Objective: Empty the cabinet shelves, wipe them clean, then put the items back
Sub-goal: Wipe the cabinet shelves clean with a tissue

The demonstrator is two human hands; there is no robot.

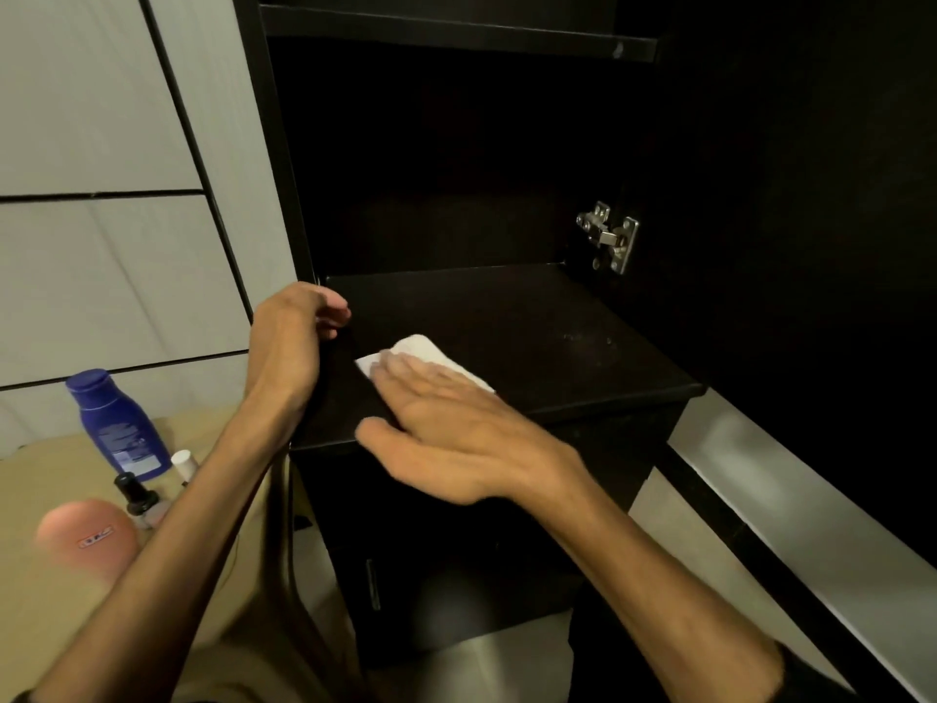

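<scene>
**White cloth pressed flat on the lower cabinet shelf**

A white cloth (428, 358) lies on the dark lower shelf (557, 337), toward its front left part. Most of the cloth shows beyond the fingertips; its near edge is covered by the right hand (446, 428), which rests palm down on it with fingers stretched out and close together, thumb spread to the left over the shelf's front edge. The hand is flat and open, pressing rather than gripping.

Just left of the cloth, the left hand (291, 337) curls over the shelf's left front corner, fingers bent inward around the edge of the cabinet's side panel; it is partly closed on that edge and holds nothing else.

The shelf carries faint pale specks toward its right side. Above it an upper shelf (456, 33) spans the cabinet, and a metal hinge (608, 235) sits on the right inner wall.

To the left, outside the cabinet, a blue bottle (119, 423) stands on a tan surface (40, 489), with a small dark-capped bottle (137, 494), a white-capped bottle (185, 464) and a blurred pink container (88, 537) near it.
</scene>
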